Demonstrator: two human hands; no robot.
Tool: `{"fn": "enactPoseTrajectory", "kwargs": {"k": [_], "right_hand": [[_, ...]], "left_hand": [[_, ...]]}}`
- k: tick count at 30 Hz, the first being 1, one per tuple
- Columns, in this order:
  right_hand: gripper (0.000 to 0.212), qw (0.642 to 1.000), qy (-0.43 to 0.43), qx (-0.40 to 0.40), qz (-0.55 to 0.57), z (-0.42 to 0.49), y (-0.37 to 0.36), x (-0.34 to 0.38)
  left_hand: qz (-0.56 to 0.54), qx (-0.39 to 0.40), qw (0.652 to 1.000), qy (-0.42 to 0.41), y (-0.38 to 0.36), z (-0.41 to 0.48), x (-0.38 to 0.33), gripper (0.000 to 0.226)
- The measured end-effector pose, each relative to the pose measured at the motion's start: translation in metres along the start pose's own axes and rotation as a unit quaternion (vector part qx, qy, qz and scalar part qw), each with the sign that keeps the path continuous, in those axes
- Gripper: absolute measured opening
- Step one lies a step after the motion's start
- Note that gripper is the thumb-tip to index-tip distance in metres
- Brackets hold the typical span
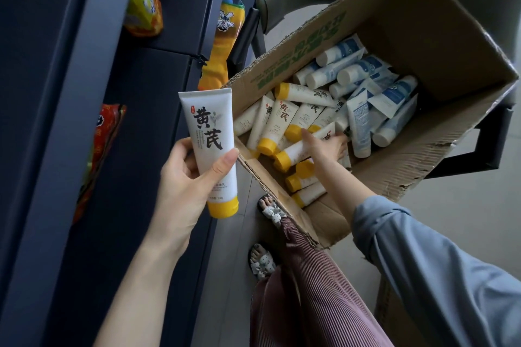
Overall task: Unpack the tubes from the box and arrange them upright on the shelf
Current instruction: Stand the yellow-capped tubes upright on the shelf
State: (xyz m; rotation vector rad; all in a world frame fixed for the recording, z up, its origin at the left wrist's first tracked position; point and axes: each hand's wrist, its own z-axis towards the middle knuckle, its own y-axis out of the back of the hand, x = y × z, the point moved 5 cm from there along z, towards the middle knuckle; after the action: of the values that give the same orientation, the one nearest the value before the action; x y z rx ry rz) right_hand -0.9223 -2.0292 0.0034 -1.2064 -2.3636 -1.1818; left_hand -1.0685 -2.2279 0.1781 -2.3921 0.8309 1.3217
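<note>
Head view: left hand (183,186) grips tube (210,146), right hand (324,146) wraps second tube (293,153) in box (423,22); many left, none seen on shelf (135,135).

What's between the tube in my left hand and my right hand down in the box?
In the head view: the box's torn cardboard edge, then yellow-capped tubes lying inside.

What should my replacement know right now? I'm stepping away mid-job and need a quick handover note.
Left hand grips a yellow-capped tube, cap down, outside the box beside the shelf.
Right hand, inside the box, grips a second tube among the pile.
Done: no tubes visible on the shelf, only snack bags.
Left: all remaining tubes lying in the box, yellow-capped and blue-labelled.
</note>
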Motion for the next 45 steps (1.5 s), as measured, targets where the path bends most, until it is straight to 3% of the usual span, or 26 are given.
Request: {"fn": "enactPoseTrajectory", "kwargs": {"k": [8,20,25,32,40,45], "right_hand": [[0.078,0.985,0.117,0.126,-0.026,-0.016,-0.004,-0.01],[0.052,0.938,0.281,0.202,-0.028,-0.046,-0.011,0.022],[0.069,0.949,0.224,0.214,0.058,-0.05,-0.02,0.016],[0.028,0.933,0.213,0.291,-0.003,-0.064,-0.04,-0.008],[0.023,0.936,0.236,0.252,0.072,-0.084,-0.002,0.024],[0.019,0.895,0.298,0.308,0.121,-0.14,0.031,0.074]], "left_hand": [[-0.011,-0.002,1.0,0.009,-0.001,-0.008,0.007,0.049],[-0.012,-0.004,1.0,0.011,-0.004,-0.01,0.006,0.048],[-0.005,-0.009,1.0,0.01,-0.001,-0.013,0.007,0.047],[-0.015,-0.022,0.999,0.02,0.01,-0.028,0.015,0.051],[-0.026,-0.026,0.999,-0.003,0.024,-0.062,0.007,0.043],[-0.036,-0.009,0.998,-0.043,0.03,-0.101,-0.019,0.04]]}}
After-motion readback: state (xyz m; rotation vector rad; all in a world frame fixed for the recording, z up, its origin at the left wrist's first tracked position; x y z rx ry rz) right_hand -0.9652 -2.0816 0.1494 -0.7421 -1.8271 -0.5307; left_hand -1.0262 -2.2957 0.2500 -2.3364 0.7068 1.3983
